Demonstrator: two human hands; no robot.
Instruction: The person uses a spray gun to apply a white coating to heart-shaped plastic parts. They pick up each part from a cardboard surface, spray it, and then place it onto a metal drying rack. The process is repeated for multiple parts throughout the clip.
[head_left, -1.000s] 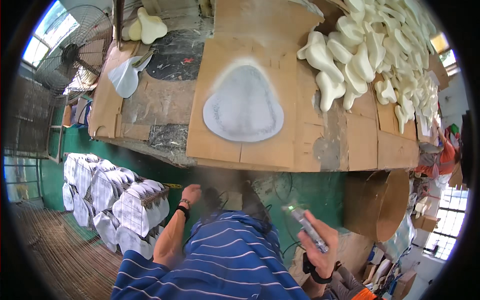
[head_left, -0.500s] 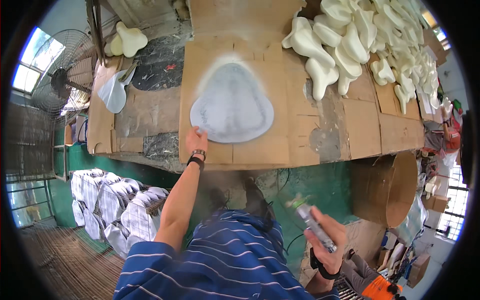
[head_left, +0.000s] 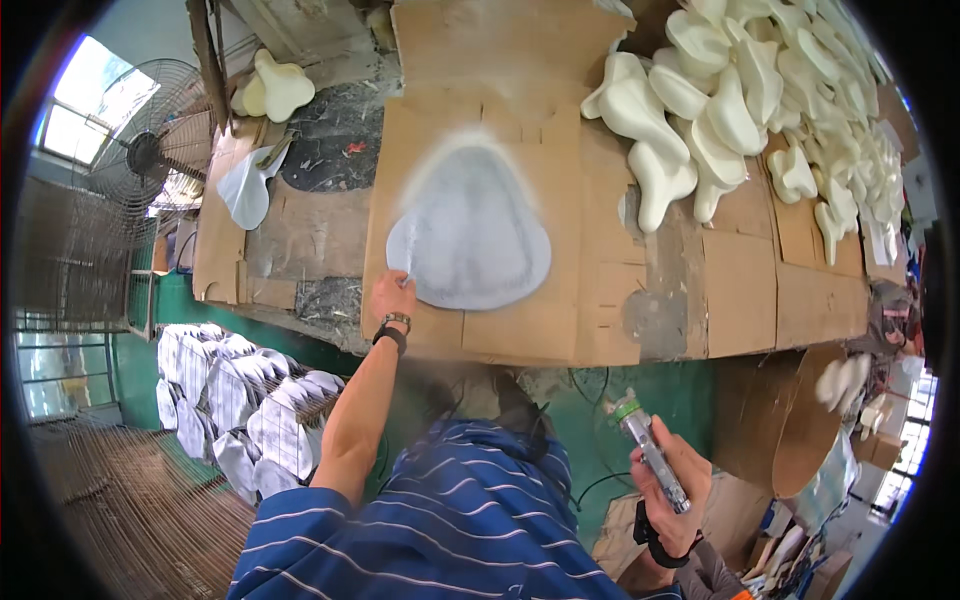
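A grey-white saddle cover (head_left: 468, 230), rounded triangular in outline, lies flat on a cardboard sheet (head_left: 570, 320) with a pale spray haze around its narrow far end. My left hand (head_left: 393, 297) pinches its lower left edge between thumb and fingers. Off the table's front edge, low on the right, my right hand (head_left: 678, 488) grips a silver spray gun (head_left: 652, 455) with a green ring near its nozzle. The gun points up and to the left, apart from the cover.
Cream foam saddle pads (head_left: 735, 110) are heaped at the far right. Another pale cover (head_left: 247, 190) and more foam pads (head_left: 275, 85) lie at the far left. Covers hang on a wire rack (head_left: 275, 400) below left, near a fan (head_left: 145, 150). A large cardboard drum (head_left: 765, 420) stands below right.
The whole scene has shifted slightly down and right in view. My left hand stays at the cover's lower left edge. The spray gun remains in my right hand, held away from the table.
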